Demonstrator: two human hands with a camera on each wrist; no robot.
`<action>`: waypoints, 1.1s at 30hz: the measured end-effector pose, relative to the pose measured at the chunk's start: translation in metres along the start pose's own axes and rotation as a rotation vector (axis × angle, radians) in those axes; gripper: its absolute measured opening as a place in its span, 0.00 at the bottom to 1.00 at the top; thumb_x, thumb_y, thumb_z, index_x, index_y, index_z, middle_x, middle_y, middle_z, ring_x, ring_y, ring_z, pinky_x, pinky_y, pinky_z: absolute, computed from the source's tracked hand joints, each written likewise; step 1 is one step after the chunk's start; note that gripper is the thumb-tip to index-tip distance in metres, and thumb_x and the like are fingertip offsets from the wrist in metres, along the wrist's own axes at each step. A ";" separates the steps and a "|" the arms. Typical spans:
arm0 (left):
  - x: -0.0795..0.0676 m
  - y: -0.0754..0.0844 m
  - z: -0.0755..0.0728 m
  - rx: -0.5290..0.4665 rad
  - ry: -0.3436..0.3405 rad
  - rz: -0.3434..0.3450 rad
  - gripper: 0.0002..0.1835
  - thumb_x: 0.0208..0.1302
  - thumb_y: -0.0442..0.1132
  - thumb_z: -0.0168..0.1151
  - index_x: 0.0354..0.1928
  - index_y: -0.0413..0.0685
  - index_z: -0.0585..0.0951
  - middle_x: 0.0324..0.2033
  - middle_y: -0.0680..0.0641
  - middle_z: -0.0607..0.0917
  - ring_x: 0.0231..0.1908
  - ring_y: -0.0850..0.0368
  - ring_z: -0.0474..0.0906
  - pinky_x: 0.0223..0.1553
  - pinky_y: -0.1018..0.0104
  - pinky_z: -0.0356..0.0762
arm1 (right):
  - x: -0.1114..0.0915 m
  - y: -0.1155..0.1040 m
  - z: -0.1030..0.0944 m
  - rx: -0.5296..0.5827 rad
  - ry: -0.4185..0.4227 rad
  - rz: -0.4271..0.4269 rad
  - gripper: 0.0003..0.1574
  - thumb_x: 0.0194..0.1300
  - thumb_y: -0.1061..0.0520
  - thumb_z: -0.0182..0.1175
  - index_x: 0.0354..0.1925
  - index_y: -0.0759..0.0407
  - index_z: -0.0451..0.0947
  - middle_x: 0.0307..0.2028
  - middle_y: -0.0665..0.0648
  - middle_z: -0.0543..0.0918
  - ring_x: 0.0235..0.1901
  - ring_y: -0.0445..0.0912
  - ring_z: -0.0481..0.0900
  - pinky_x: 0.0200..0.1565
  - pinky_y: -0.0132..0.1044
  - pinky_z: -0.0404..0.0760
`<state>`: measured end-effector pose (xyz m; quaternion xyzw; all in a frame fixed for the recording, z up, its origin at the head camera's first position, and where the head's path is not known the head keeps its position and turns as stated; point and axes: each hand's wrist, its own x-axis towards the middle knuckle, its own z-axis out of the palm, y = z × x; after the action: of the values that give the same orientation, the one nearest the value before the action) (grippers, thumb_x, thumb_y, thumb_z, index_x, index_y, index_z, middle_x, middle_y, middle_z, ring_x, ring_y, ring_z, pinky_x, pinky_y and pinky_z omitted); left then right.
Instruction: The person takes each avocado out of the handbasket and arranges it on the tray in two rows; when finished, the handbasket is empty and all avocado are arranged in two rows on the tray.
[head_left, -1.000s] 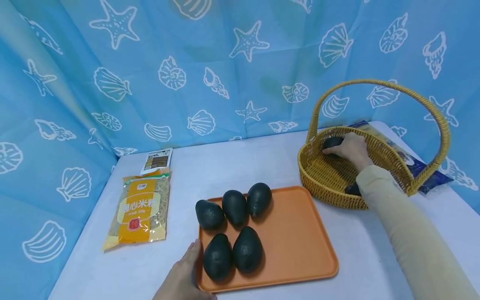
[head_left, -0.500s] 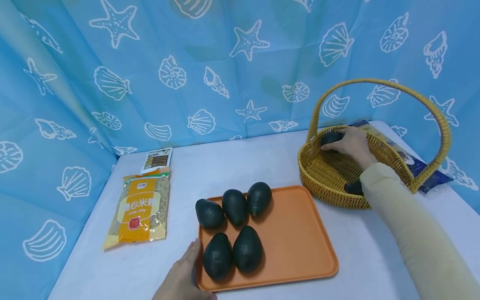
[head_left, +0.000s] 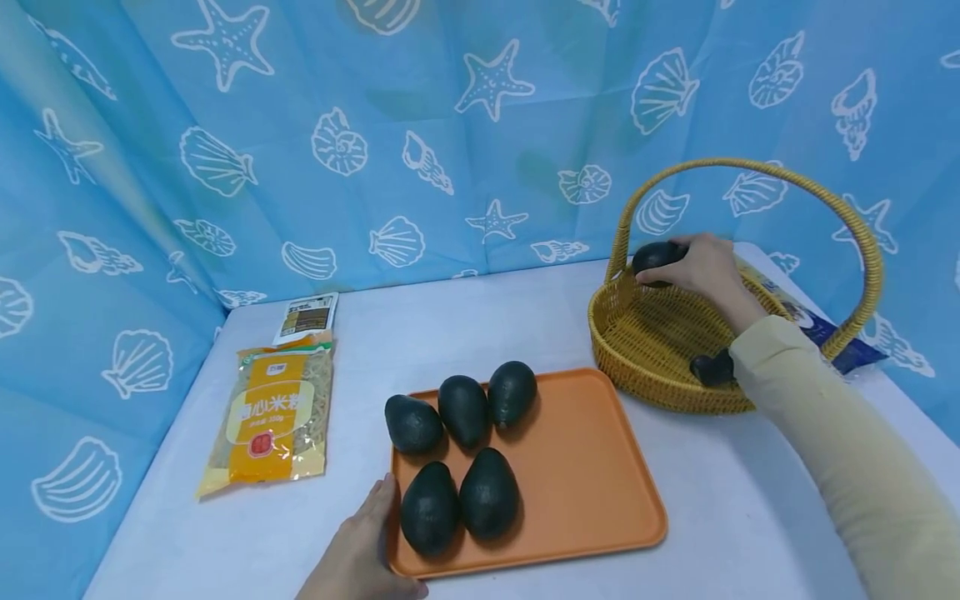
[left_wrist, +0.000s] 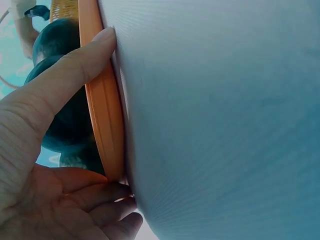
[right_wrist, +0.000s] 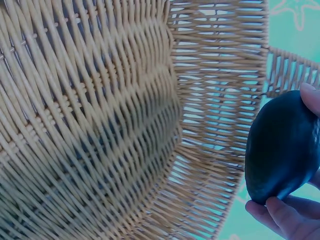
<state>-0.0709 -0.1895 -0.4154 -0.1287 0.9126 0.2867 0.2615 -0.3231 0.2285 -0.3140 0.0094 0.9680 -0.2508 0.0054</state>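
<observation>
In the head view my right hand (head_left: 705, 268) grips a dark avocado (head_left: 657, 260) at the basket's back rim. The right wrist view shows fingers and thumb around this avocado (right_wrist: 282, 147), beside the woven wall. Another dark avocado (head_left: 711, 368) lies inside the wicker basket (head_left: 637, 375), partly covered by the sleeve. My left hand (head_left: 360, 546) holds the near left corner of an orange tray (head_left: 585, 467). Its thumb (left_wrist: 75, 67) lies across the tray rim, its other fingers curled at the side. Several avocados (head_left: 489, 493) rest on the tray's left half.
A tall arched handle (head_left: 750, 165) spans the basket. Behind it lies a blue package (head_left: 855, 354). At left on the white table (head_left: 480, 325) are a yellow noodle bag (head_left: 270, 417) and a small sachet (head_left: 307, 318). A blue shell-patterned curtain (head_left: 435, 125) hangs behind.
My right hand has raised the avocado from inside the basket to its rim. The left hand stays at the tray corner. The head view has shifted slightly.
</observation>
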 end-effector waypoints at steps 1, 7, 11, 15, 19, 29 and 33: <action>0.000 0.000 0.000 -0.001 0.002 -0.001 0.73 0.20 0.50 0.85 0.73 0.40 0.54 0.71 0.33 0.58 0.66 0.32 0.61 0.64 0.33 0.63 | -0.001 -0.002 -0.002 0.004 -0.001 0.003 0.59 0.53 0.34 0.67 0.70 0.67 0.58 0.64 0.79 0.61 0.62 0.75 0.56 0.60 0.69 0.67; 0.000 0.000 0.000 0.000 0.009 0.011 0.73 0.20 0.49 0.86 0.73 0.40 0.54 0.71 0.32 0.59 0.66 0.32 0.61 0.63 0.32 0.64 | -0.010 -0.008 -0.009 -0.003 0.003 -0.011 0.61 0.52 0.34 0.68 0.70 0.68 0.58 0.65 0.79 0.61 0.64 0.77 0.52 0.62 0.71 0.62; 0.000 0.000 0.001 -0.004 0.013 0.019 0.73 0.20 0.49 0.86 0.74 0.40 0.54 0.71 0.32 0.59 0.65 0.32 0.62 0.62 0.32 0.64 | -0.019 -0.012 -0.013 0.001 0.014 -0.036 0.61 0.50 0.34 0.69 0.69 0.67 0.60 0.65 0.79 0.62 0.63 0.76 0.56 0.61 0.70 0.65; 0.000 0.001 0.001 -0.003 0.016 0.016 0.73 0.20 0.49 0.86 0.74 0.40 0.54 0.71 0.32 0.59 0.65 0.32 0.61 0.62 0.32 0.64 | -0.031 -0.018 -0.016 0.003 0.017 -0.049 0.62 0.48 0.31 0.69 0.70 0.63 0.60 0.64 0.79 0.63 0.59 0.73 0.64 0.50 0.66 0.75; -0.001 0.001 0.001 0.001 0.016 0.006 0.73 0.20 0.49 0.86 0.73 0.40 0.54 0.71 0.32 0.59 0.65 0.33 0.62 0.63 0.33 0.64 | -0.043 -0.027 -0.016 -0.003 0.013 -0.084 0.61 0.47 0.31 0.70 0.70 0.60 0.61 0.65 0.79 0.63 0.59 0.72 0.65 0.47 0.65 0.77; 0.000 0.001 0.002 0.006 0.019 0.006 0.72 0.21 0.47 0.86 0.73 0.38 0.54 0.70 0.32 0.60 0.64 0.32 0.64 0.62 0.32 0.65 | -0.069 -0.045 -0.008 0.030 0.033 -0.211 0.56 0.48 0.36 0.72 0.68 0.60 0.65 0.63 0.74 0.69 0.62 0.68 0.65 0.60 0.68 0.65; 0.001 0.001 0.003 0.009 0.026 0.005 0.72 0.20 0.47 0.86 0.73 0.39 0.54 0.70 0.32 0.60 0.64 0.33 0.64 0.62 0.32 0.65 | -0.078 -0.051 -0.005 0.056 0.050 -0.253 0.53 0.47 0.38 0.74 0.66 0.60 0.68 0.61 0.71 0.72 0.59 0.65 0.68 0.57 0.65 0.69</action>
<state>-0.0709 -0.1871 -0.4169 -0.1290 0.9176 0.2815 0.2492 -0.2457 0.1851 -0.2833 -0.1062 0.9539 -0.2762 -0.0505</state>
